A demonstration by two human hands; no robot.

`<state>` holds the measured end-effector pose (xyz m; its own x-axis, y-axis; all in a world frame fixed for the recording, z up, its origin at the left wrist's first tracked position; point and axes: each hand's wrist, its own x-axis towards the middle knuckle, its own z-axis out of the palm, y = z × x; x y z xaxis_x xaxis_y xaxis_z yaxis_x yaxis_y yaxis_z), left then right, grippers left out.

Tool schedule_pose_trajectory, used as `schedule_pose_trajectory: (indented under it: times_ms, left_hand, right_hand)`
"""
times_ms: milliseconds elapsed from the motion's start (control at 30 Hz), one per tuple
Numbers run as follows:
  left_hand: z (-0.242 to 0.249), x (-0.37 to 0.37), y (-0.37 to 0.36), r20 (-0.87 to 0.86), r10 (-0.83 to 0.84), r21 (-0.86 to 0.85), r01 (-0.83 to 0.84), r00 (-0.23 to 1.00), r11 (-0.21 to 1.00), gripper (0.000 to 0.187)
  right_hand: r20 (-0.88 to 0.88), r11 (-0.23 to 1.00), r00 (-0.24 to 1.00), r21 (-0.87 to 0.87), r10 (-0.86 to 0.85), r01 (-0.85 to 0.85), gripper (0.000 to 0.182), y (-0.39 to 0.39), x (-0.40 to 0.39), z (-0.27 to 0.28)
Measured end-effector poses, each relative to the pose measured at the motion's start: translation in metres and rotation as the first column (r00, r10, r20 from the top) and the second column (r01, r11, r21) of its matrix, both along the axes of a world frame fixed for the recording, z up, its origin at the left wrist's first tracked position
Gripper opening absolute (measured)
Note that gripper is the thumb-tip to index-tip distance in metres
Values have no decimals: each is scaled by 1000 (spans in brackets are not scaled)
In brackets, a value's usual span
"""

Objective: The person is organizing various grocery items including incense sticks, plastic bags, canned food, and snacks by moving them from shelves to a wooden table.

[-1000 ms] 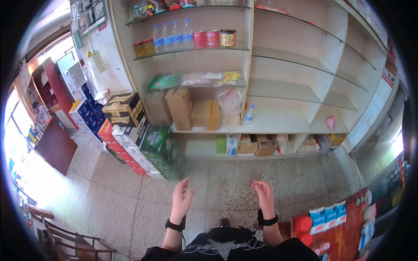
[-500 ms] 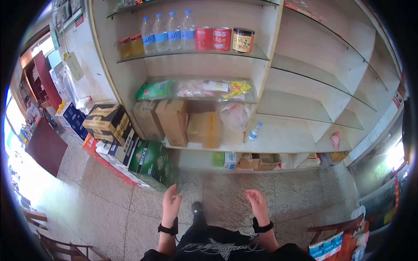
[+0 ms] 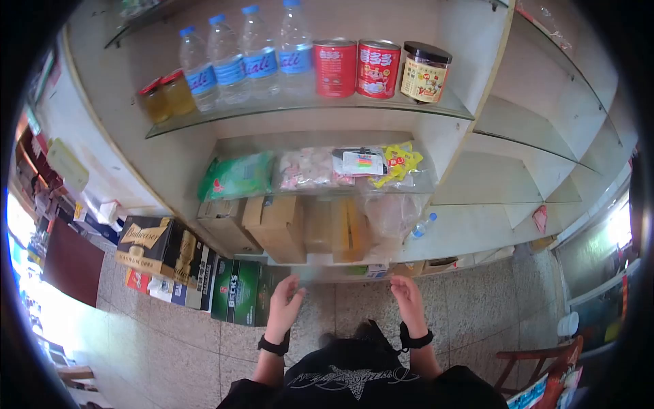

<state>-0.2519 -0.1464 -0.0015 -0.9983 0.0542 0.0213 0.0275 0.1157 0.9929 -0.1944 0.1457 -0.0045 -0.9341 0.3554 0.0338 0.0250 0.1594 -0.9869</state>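
Note:
My left hand hangs in front of the shelves with nothing in it, thumb and fingers apart. To its right, my right hand is also empty, its fingers loosely curved and apart. Neither touches anything. Above them, a glass shelf holds two small jars, several water bottles, two red cans and a dark-lidded jar. Below it lie a green package, a bag of pink-and-white pieces, a white packet and a yellow packet.
Cardboard boxes and a clear plastic bag fill the lower compartment, with a small bottle beside them. Stacked beer cartons stand on the floor at left. A wooden chair is at lower right.
I have moved closer to the shelves, so the bottles and cans appear larger. Both hands stay empty and raised in front of me.

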Motion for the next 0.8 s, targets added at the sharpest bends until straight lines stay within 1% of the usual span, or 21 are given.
schedule_pose_trajectory:
  times_ms: [33,67,100,167,233,267,300,367,400,433,467,500,533,567,600,633,700,767,800]
  left_hand:
    - [-7,-13,5,3,-4,-3,4,1000,1000,37]
    - [-14,-26,11,-1,-45,-43,45,999,998,37]
    - [-17,-37,17,-3,-87,-83,86,996,993,37]
    - [-19,-58,30,6,-117,-66,117,993,991,37]
    - [-7,-82,47,-23,-67,32,68,997,997,36]
    - [2,-97,56,-5,-79,-8,79,997,997,37]
    - [16,-114,63,-3,-74,-12,74,997,997,37]
    - [35,-147,81,-22,-115,75,117,993,990,37]
    - [30,-167,87,-40,-105,77,108,994,991,38]
    - [33,-187,95,-108,-80,73,88,991,993,40]
    - [37,-203,103,-126,-81,78,92,989,993,40]
    - [48,-214,111,-143,-83,83,95,986,992,40]
    - [53,-222,119,-145,-74,84,87,987,993,40]
    - [57,-229,127,-106,-65,124,78,992,989,40]
    - [59,-235,131,-60,-75,156,83,995,984,40]
    - [57,-241,132,-55,-85,150,92,995,984,40]
    - [51,-252,132,-20,-182,299,180,983,937,41]
    - [57,-253,128,-10,-185,256,182,983,949,42]
    - [59,-252,125,-6,-179,218,176,984,960,43]
  right_hand:
    - [-17,999,1000,33,9,-9,23,8,-17,-8]
    - [-33,998,999,66,19,-17,23,16,-31,-14]
    - [-30,998,999,63,15,-13,23,22,-44,-14]
    - [0,998,1000,55,-12,12,28,37,-71,-10]
    - [-28,998,999,61,-15,16,30,48,-103,1]
    - [-58,997,998,71,-22,26,31,53,-119,8]
    - [-56,998,998,67,-18,21,31,59,-136,15]
    - [-183,977,983,206,-7,46,37,73,-171,27]
    - [-184,977,983,209,-3,42,37,78,-188,30]
    - [-185,987,982,159,36,-6,41,82,-204,31]
    - [-187,993,979,109,75,-55,45,84,-218,32]
    - [-188,992,979,112,80,-59,45,86,-230,34]
    - [-145,992,983,73,113,-104,47,86,-242,36]
    - [-102,989,984,32,149,-146,50,87,-252,37]
    - [-98,990,985,24,139,-137,50,87,-256,36]
    - [-70,989,987,15,145,-145,51,86,-260,35]
    - [-37,990,989,-3,143,-143,52,82,-264,42]
    - [108,979,985,-169,133,-114,52,77,-265,61]
    - [112,979,986,-176,125,-104,52,72,-261,60]
